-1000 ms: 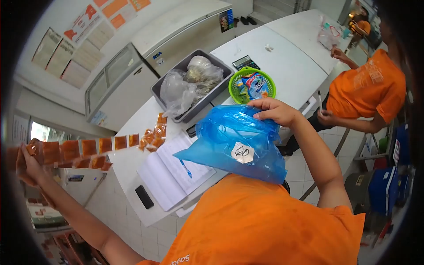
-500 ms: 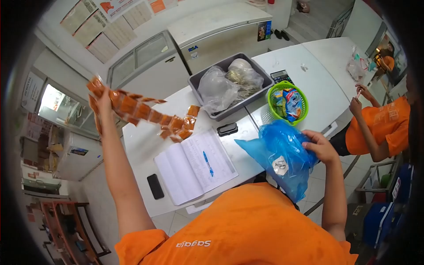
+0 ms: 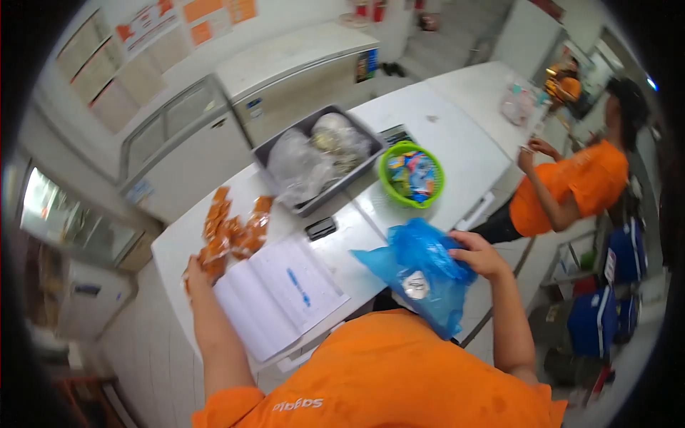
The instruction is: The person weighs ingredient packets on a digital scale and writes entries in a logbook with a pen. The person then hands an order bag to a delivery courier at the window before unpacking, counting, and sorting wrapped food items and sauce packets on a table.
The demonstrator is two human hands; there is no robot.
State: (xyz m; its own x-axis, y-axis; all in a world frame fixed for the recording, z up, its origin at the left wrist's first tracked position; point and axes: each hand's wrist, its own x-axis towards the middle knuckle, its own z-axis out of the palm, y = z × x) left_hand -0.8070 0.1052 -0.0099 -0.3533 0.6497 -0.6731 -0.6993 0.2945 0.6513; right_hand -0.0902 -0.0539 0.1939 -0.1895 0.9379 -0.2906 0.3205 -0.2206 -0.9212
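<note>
My left hand (image 3: pixel 198 277) is low at the table's left side, its fingers closed around the near end of a strip of orange-brown sachets (image 3: pixel 232 237). The rest of the strip lies bunched on the table. My right hand (image 3: pixel 481 255) pinches the upper right side of a blue plastic bag (image 3: pixel 428 267), which hangs at the table's front edge. On the bag is a white label (image 3: pixel 415 284) with handwriting. An open notebook (image 3: pixel 267 314) lies between my hands, a blue pen (image 3: pixel 298 287) resting on its right page.
A grey bin (image 3: pixel 260 155) holds clear plastic bags. Right of it stand a green basket (image 3: pixel 386 187) of colourful packets and a calculator (image 3: pixel 397 134). A small black case (image 3: pixel 320 228) lies behind the notebook. A co-worker in orange (image 3: pixel 571 182) stands at the right.
My left hand has come down from the raised position, bringing the sachet strip onto the table beside the notebook. My right hand still holds the blue bag. The camera view has shifted.
</note>
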